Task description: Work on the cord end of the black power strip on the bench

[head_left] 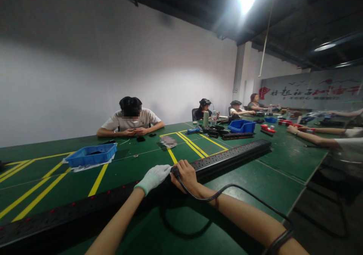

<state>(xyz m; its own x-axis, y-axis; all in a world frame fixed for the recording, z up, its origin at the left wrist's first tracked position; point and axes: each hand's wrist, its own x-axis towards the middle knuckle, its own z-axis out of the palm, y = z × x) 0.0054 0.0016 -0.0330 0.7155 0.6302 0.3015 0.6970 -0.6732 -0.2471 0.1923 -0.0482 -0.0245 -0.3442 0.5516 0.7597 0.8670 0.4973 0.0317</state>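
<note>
The black plug (pixel 175 171) sat pinched in the right hand (pixel 187 174), against the tips of the gloved left hand (pixel 155 175), whose grip could not be told, above the long socket strip (pixel 231 151), which stretched beneath both from near left to far right.

a white glove (pixel 160 172) — mint cuff (pixel 146 185) — covers the left hand (pixel 155 175).

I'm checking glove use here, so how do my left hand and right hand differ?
Your left hand wears a white glove with a pale green cuff; your right hand is bare. A black cable crosses the right hand's forearm, but not the left hand's. Both hands are close together at the power strip, by the black plug.
</note>
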